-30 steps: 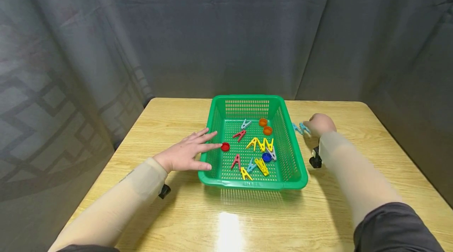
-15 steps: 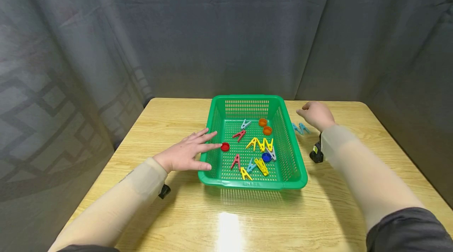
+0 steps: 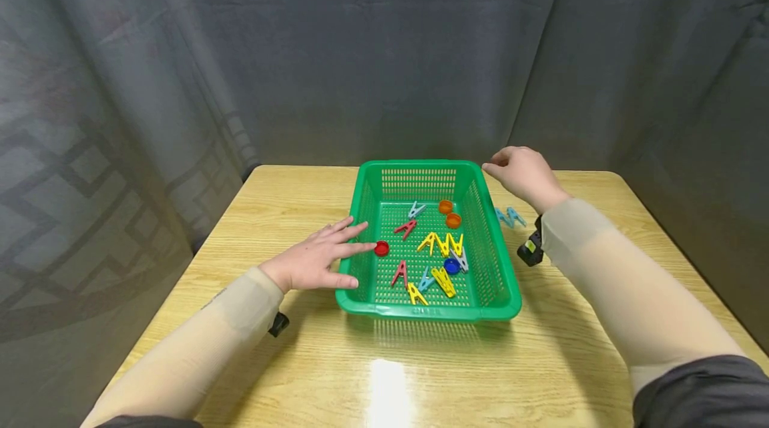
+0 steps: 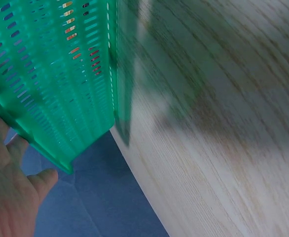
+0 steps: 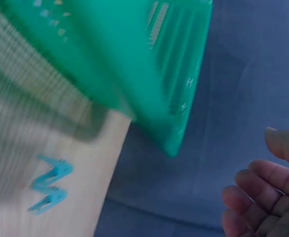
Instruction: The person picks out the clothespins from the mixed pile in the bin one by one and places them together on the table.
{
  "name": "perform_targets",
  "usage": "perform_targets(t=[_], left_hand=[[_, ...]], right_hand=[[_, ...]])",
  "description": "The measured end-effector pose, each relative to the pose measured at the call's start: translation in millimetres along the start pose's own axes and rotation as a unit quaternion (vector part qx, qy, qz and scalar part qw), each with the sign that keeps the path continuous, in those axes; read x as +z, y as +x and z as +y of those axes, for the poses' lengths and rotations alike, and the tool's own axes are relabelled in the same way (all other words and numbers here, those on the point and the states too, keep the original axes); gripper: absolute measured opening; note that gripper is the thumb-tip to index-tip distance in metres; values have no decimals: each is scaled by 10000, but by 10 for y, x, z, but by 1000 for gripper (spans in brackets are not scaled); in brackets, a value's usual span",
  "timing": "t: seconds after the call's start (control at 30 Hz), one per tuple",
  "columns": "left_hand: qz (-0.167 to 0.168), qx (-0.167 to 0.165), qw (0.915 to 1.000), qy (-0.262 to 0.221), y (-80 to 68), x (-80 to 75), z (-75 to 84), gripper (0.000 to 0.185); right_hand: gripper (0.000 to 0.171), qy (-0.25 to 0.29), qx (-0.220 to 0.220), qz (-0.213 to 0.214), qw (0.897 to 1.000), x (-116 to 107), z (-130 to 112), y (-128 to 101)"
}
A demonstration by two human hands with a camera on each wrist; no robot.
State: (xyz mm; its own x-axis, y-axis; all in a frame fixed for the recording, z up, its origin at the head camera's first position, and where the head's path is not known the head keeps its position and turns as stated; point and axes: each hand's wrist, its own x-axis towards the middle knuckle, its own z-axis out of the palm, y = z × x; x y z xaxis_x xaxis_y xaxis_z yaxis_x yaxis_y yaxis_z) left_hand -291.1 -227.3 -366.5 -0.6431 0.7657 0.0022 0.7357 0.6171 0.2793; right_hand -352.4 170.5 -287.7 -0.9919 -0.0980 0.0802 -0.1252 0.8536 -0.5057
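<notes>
A green plastic basket [image 3: 428,312] with slotted walls stands on the table. My left hand [image 3: 318,257] lies across its left rim, fingers spread and straight, with a fingertip near a red bottle cap [image 3: 381,248]. In the left wrist view the thumb of that left hand [image 4: 9,187] shows beside the rim. My right hand [image 3: 524,175] is raised by the basket's far right corner. Its fingers are loosely bent and hold nothing, as the right wrist view of the hand [image 5: 268,192] shows. Two light-blue clothespins [image 3: 509,217] lie on the table below it, right of the basket.
Inside the basket lie yellow clothespins [image 3: 443,282], red clothespins [image 3: 400,274], a blue cap [image 3: 452,266], orange caps [image 3: 453,220] and a few pale-blue or grey clothespins [image 3: 416,210]. A wooden table [image 3: 288,368] bears it all. Grey curtains [image 3: 384,67] hang behind.
My right hand has let go of the light-blue clothespins on the table, risen and moved away toward the basket's far right corner. The left hand has stayed in place.
</notes>
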Motion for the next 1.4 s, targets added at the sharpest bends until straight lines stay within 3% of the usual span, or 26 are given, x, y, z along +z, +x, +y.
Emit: perform_targets(t=[0.33,0.73,1.4], left_hand=[[22,12,10000,31,-4,10,2,70],[50,55,10000,24,-15,-7,-5,71],[55,110,9999,20,-33,-3,-8,71]], right_hand=[[42,-71,-459,-14,9989,94,-413,8],[41,19,-643,-181,9978,404,-737,114],[41,96,-242,-886,9957,1036,-889,289]])
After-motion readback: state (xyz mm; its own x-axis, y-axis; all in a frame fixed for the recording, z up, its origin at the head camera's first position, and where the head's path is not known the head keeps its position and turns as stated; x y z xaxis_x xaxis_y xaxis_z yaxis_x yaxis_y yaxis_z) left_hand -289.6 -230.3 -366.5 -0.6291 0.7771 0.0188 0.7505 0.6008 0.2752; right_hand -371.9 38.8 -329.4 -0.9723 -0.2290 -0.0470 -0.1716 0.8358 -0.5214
